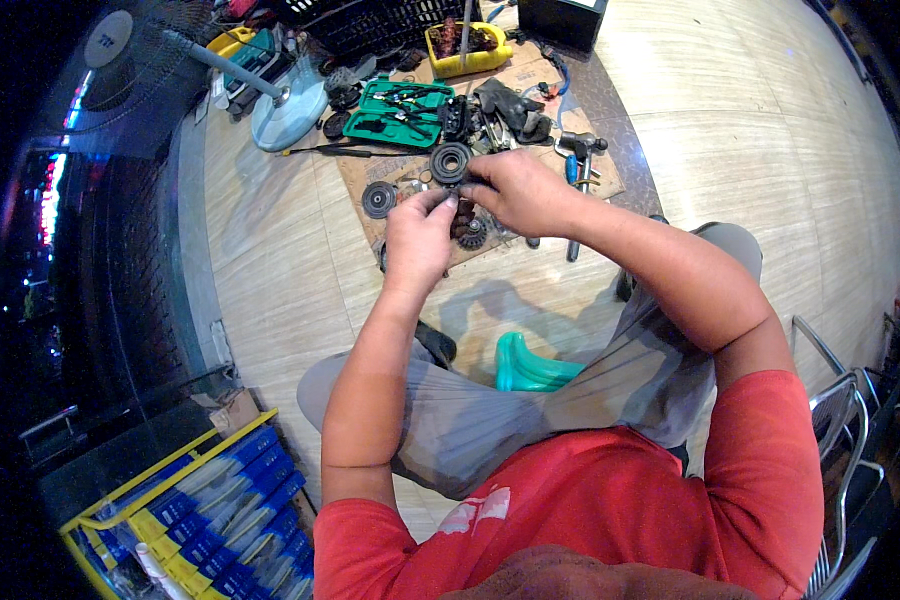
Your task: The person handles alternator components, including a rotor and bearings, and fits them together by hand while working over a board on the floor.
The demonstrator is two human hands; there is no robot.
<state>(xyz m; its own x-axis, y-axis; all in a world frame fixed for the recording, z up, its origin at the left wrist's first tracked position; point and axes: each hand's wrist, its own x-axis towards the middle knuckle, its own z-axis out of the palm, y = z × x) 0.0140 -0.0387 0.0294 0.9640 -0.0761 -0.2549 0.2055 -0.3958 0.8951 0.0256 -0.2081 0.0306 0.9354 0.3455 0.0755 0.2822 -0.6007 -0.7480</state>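
Note:
Both my hands meet over the littered cardboard. My left hand (pixel 420 235) is closed, its thumb and fingertips pinched together on something dark and small that I cannot make out. From the right, my right hand (pixel 520 190) comes in with curled fingers, closed at the same spot; its fingertips hide what they grip. Right at these fingertips is a dark round ring-shaped part (pixel 451 150) with a hole in its middle; whether it is held or lying there I cannot tell. Just below the hands sits a dark toothed wheel (pixel 472 236). Left of them lies a grey-black disc (pixel 378 199).
Beyond the hands are an open green tool case (pixel 398 112), dark gloves (pixel 515 108) and a yellow container (pixel 468 50). A hammer (pixel 582 143) lies on the right. A fan's pale blue base (pixel 290 105) stands far left. A green plastic stool (pixel 530 366) shows between my legs.

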